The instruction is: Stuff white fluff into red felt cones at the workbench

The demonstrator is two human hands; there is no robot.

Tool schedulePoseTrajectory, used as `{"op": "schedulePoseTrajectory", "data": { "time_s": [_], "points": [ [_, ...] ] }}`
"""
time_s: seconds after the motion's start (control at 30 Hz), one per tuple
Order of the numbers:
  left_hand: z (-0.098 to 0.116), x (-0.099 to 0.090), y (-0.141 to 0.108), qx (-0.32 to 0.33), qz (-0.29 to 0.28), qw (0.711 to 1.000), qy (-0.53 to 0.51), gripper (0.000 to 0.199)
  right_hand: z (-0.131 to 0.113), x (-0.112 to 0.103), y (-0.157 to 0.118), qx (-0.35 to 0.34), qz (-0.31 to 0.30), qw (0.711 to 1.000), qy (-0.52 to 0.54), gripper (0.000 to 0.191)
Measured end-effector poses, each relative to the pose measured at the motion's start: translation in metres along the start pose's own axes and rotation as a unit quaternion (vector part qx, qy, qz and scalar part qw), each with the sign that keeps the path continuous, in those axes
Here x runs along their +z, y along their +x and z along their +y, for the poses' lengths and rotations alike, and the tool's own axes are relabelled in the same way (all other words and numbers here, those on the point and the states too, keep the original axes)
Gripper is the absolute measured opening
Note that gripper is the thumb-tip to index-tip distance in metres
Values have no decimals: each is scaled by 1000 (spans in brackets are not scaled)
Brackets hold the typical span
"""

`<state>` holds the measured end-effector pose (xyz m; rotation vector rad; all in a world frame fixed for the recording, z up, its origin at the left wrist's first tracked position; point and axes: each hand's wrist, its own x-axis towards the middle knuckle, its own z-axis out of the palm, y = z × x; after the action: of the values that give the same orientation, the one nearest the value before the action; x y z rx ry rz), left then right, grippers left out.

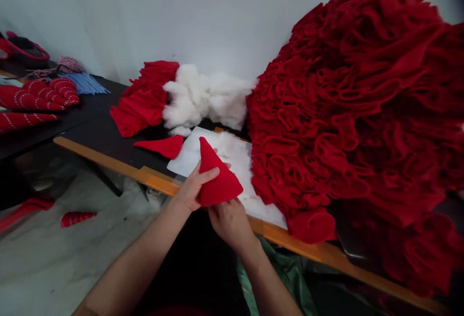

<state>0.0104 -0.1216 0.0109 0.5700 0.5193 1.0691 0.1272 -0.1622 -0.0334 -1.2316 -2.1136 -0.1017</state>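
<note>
Item, nearest: one left hand (pixel 194 189) and one right hand (pixel 230 224), both held up just above the table edge, with a red felt cone (pixel 221 176) gripped between them. The cone sits upright, point up and tilted slightly, clear of the table. The left thumb (pixel 208 176) lies across its face, and the other left fingers (pixel 225 165) are behind it, with their tips showing past the far edge. The right fingers (pixel 226 204) are bunched together and pinch the lower rim. Below the hands, a green plastic bag (pixel 286 272) hangs beside the table's orange wooden edge (pixel 155 180). On the floor to the left lies a red striped cone (pixel 78 218). Just beyond the hands, a white paper sheet (pixel 192 154) on the black tabletop (pixel 105 137) carries a thin layer of stuffing. A flat red felt piece (pixel 161 146) lies beside it. Farther on are a mound of white stuffing (pixel 205 97) and a stack of red felt pieces (pixel 145 98). A large heap of ruffled red felt (pixel 355 113) fills the right side. At far left are striped red cones (pixel 32 96) and blue strands (pixel 85 83), against a white wall (pixel 145 16).
</note>
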Motion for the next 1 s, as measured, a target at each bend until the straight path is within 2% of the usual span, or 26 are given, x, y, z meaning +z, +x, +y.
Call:
{"op": "schedulePoseTrajectory", "data": {
  "time_s": [0.1,0.13,0.27,0.33,0.4,0.57,0.63,0.73,0.9,1.0],
  "points": [
    [0,1,-1,-7,3,1000,14,72,3,4,3,12,16,1000,-1,50],
    [0,0,0,-4,5,1000,13,68,3,3,3,26,17,999,15,47],
    [3,-8,4,26,-5,1000,-2,48,-1,-9,5,130,-18,982,135,19],
    [5,-10,7,45,-3,999,-8,45,-6,-15,5,156,-35,969,190,15],
    [5,-11,9,46,7,998,-33,45,-10,-16,5,140,-25,968,208,16],
    [-2,-10,13,-32,39,991,-125,37,-17,-7,2,51,111,988,94,33],
    [-5,-8,12,-34,37,988,-143,33,-16,-4,2,48,113,991,61,28],
    [-5,-4,10,-24,26,985,-167,26,-15,-8,4,91,101,988,72,21],
    [9,-1,14,-6,82,973,-215,32,-22,-16,4,75,146,968,190,45],
    [12,0,16,-15,73,971,-228,39,-29,-12,6,88,132,968,195,45]
  ]
}}
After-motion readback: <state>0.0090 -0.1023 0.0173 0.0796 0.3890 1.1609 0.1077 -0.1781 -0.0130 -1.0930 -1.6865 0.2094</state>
